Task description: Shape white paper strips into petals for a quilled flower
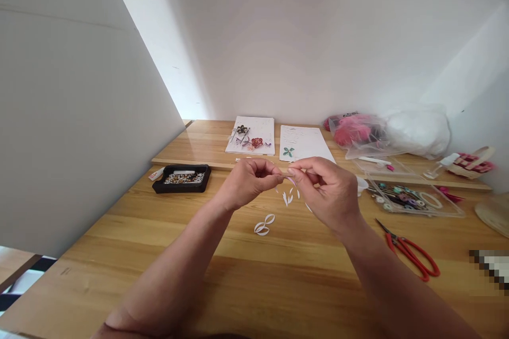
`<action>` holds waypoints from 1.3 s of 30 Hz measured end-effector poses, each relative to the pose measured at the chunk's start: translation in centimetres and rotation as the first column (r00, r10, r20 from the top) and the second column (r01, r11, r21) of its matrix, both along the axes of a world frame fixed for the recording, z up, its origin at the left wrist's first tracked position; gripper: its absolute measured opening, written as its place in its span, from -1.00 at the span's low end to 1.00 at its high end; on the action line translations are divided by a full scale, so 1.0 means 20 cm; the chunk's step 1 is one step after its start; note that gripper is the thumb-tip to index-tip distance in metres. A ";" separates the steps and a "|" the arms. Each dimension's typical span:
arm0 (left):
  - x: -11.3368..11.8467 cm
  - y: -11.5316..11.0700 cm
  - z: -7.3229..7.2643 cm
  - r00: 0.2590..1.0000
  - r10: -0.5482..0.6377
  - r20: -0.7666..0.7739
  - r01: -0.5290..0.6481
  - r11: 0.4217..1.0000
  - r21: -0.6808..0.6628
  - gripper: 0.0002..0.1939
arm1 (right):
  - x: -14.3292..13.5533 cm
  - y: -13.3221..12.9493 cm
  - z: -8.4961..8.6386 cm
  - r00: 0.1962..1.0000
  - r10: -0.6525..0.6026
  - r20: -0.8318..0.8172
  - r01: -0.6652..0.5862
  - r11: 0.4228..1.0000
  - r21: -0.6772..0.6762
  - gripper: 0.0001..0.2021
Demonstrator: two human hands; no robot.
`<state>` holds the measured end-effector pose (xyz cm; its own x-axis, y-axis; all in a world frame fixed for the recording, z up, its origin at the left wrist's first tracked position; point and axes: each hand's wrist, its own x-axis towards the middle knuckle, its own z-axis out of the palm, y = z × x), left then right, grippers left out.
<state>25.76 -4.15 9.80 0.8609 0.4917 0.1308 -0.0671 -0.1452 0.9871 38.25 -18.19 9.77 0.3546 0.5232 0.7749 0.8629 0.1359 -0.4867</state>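
Note:
My left hand (pixel 258 177) and my right hand (pixel 324 188) meet above the middle of the wooden table. Both are closed in a pinch on a thin, narrow strip (pixel 290 178) with a pale purple tint, possibly paper; the fingertips cover most of it. Below the fingers lie several small white leaf-shaped paper pieces (pixel 287 198). Nearer to me, white paper loops (pixel 264 225) rest on the wood. To the right of my right wrist are scissors with red handles (pixel 413 254), their blades pointing away.
A black tray (pixel 181 186) with beads stands at the left. On the raised back shelf, white sheets (pixel 258 126) carry quilled flowers (pixel 257 142). A clear box (pixel 413 206) of small supplies, plastic bags (pixel 417 130) and a small basket (pixel 471 164) crowd the right.

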 end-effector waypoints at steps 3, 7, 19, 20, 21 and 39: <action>0.00 0.00 -0.01 0.999 -0.041 0.005 0.041 0.999 -0.028 -0.79 | 0.03 0.02 -0.01 0.960 0.060 -0.275 -0.087 0.993 -0.085 -0.91; 0.01 0.00 0.00 0.998 -0.047 0.045 0.050 0.997 -0.066 -0.82 | 0.07 0.06 -0.03 0.802 0.148 -0.579 -0.254 0.961 -0.107 -0.80; 0.02 0.02 -0.01 0.977 0.088 0.196 -0.058 0.986 -0.155 -0.81 | 0.04 0.11 -0.09 0.252 0.229 -0.940 -0.547 0.835 0.057 -0.71; 0.03 0.02 -0.01 0.976 0.095 0.198 -0.064 0.985 -0.158 -0.81 | 0.04 0.11 -0.09 0.261 0.231 -0.937 -0.543 0.838 0.055 -0.71; 0.03 0.02 -0.01 0.975 0.098 0.200 -0.067 0.985 -0.160 -0.81 | 0.05 0.11 -0.09 0.272 0.232 -0.934 -0.537 0.842 0.053 -0.70; 0.03 0.01 -0.01 0.967 0.011 0.256 0.119 0.866 -0.485 -0.79 | 0.10 0.13 -0.13 0.501 0.182 -0.846 -0.516 0.848 -0.123 -0.69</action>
